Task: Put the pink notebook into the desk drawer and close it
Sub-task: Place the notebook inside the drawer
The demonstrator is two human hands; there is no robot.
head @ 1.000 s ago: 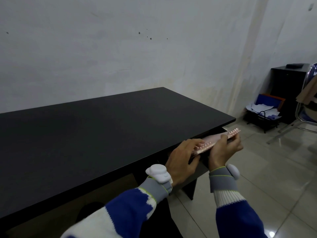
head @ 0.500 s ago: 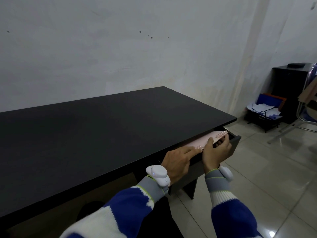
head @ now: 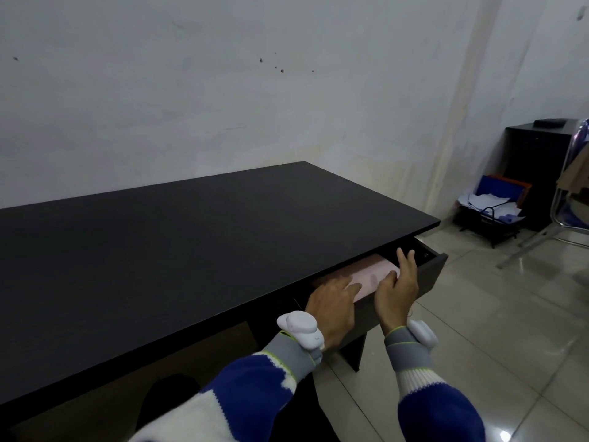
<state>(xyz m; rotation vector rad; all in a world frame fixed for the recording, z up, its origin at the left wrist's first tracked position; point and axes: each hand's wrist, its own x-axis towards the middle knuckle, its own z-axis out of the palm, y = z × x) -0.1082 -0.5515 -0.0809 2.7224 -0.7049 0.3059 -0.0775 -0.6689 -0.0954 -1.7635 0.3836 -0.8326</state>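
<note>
The pink notebook (head: 373, 270) lies flat inside the open desk drawer (head: 431, 275), which sticks out under the right end of the black desk top (head: 191, 250). My left hand (head: 333, 303) rests on the notebook's near left part with its fingers laid flat. My right hand (head: 398, 287) is at the notebook's right edge. Its thumb touches the cover and its fingers stretch out over the dark drawer bottom. Neither hand grips the notebook. Its far edge is hidden under the desk top.
A black rack with papers and blue and orange folders (head: 492, 207) stands on the tiled floor at the right. Behind it is a black cabinet (head: 538, 161), and a metal chair (head: 570, 199) stands at the far right. A white wall runs behind the desk.
The notebook went from held tilted above the drawer front to lying flat inside the drawer. Both hands moved forward with it and their fingers opened out.
</note>
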